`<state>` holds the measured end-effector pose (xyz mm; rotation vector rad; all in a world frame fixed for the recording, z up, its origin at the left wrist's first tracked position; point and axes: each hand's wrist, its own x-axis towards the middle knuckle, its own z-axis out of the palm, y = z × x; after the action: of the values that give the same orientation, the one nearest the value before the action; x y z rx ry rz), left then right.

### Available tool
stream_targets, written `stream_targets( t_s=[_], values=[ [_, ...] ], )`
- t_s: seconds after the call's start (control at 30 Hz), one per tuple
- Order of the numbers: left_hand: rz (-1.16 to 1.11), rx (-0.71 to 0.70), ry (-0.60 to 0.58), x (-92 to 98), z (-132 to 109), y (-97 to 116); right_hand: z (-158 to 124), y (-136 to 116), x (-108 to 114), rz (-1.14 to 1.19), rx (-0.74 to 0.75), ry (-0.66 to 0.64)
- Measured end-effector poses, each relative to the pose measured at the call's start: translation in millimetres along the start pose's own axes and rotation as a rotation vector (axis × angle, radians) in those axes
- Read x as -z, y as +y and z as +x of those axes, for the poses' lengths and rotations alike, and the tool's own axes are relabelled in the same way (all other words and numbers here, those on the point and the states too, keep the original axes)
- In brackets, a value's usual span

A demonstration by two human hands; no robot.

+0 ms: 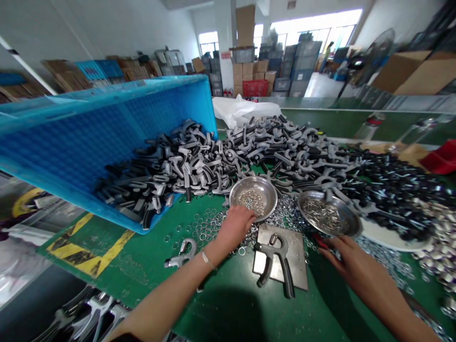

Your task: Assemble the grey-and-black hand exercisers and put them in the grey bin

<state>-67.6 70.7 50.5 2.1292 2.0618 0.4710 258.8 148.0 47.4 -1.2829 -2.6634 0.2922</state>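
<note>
My left hand [239,222] reaches over the near rim of a round metal bowl [271,195] with small brass-coloured parts [251,201] in it. Its fingers are drawn together at the parts, and whatever they pinch is hidden. Closed round a small red object [319,241] is my right hand [341,251], beside a second metal bowl [351,223] of small pins [320,214]. Between my hands, a grey and black hand grip strengthener [276,259] with a spring lies on a square metal plate [299,266]. Another grip strengthener [183,254] lies left of my left forearm.
A blue crate [107,118] lies on its side at the left, spilling grey handles [199,166]. More handles [285,142] pile up behind the bowls. Loose rings [204,228] scatter across the green table [228,304]. Black knobs [388,190] and shiny metal parts [436,237] heap at the right.
</note>
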Motion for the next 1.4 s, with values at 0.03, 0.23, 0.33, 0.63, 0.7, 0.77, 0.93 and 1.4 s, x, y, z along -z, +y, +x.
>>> stream_targets(
  t_s=[0.03,0.23,0.33,0.63,0.7,0.77,0.93,1.4],
  values=[
    [0.105,0.029,-0.02,6.2,15,-12,13,-15,6,0.017,0.078,0.012],
    [0.215,0.061,-0.099,8.4,69,-46,128,-124,-7,-0.177,0.379,-0.059],
    [0.193,0.067,-0.068,2.3,65,-48,168,-140,-27,-0.2,0.367,-0.104],
    [-0.144,0.168,0.11,-8.5,56,-56,181,-127,-56,-0.097,0.229,-0.125],
    [-0.242,0.198,0.148,-7.0,58,-55,183,-129,-58,-0.028,0.199,-0.106],
    [-0.337,0.221,0.171,-2.7,54,-49,186,-130,-58,0.065,0.178,-0.081],
    [-0.551,0.237,0.144,7.8,3,-20,183,-122,-39,0.39,0.147,-0.017],
    [-0.285,-0.047,0.025,-27.9,-41,56,-15,-64,-31,1.287,-0.323,-0.266]
  ],
)
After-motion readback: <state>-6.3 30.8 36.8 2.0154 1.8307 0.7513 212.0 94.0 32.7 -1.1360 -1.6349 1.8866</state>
